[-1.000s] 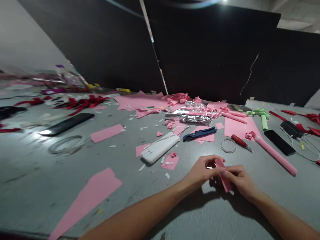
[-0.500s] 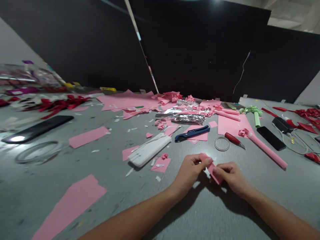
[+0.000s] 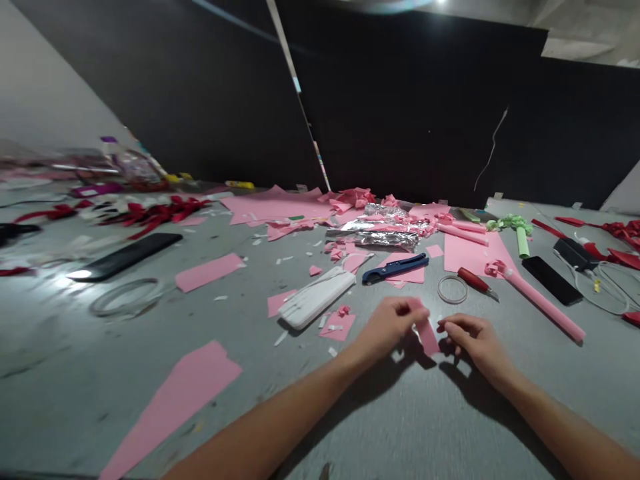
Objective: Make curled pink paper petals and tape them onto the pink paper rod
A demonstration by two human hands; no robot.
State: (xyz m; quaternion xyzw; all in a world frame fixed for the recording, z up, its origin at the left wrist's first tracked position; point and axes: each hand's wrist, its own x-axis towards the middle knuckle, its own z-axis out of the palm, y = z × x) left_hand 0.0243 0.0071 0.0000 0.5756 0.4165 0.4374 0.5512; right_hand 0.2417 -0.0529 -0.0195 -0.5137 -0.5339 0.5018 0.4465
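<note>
Head view: my left hand point(image 3: 393, 327) pinches the upper end of a pink paper strip point(image 3: 428, 336), which slants down toward the grey tabletop point(image 3: 380, 427) at the near right of centre. My right hand point(image 3: 477, 341) is apart from it, fingers curled just to the right of the strip; I cannot tell whether its fingertips grip anything. Beyond my hands, a thin ring point(image 3: 453, 302) lies beside a red-handled knife point(image 3: 475, 281), with a blue cutter point(image 3: 396, 268) farther left, partly over pink paper. A white case point(image 3: 317, 299) rests left of my hands. On the right, a pink tube point(image 3: 545, 308) lies near a black phone point(image 3: 551, 280). Any print on the far yellow marker point(image 3: 239, 185) is too small to read, and the far-left purple item point(image 3: 96, 190) is blurred.
</note>
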